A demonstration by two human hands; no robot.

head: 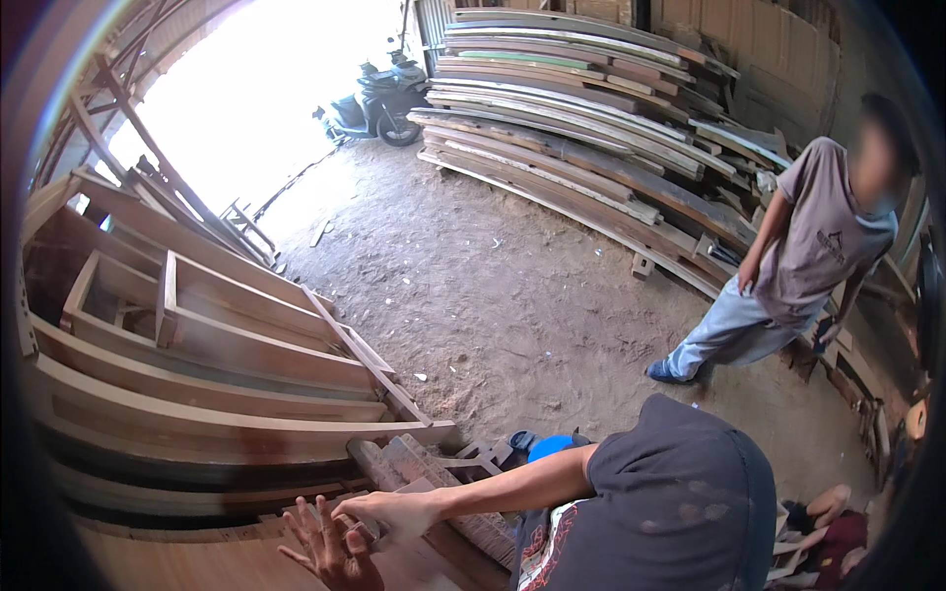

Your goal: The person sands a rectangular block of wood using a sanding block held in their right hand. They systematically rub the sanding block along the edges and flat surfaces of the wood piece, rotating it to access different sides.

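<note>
My left hand (334,550) is at the bottom left, fingers spread, over a light-brown wooden surface (222,554). My right arm reaches in from the dark T-shirt sleeve, and my right hand (395,511) is just beside the left one with its fingers bent down. Its fingertips are partly hidden behind the left fingers, so whether it holds something cannot be told. A rough wooden beam (473,517) lies under and beside the right wrist. Wooden frames (244,358) are stacked to the left of both hands.
Planks (562,140) are piled along the far wall. A person (835,229) in a pale T-shirt and jeans stands at the right; another (842,539) in dark red is low at the lower right. Motor scooters (362,107) stand by the bright opening. A blue object (548,448) lies beyond my arm.
</note>
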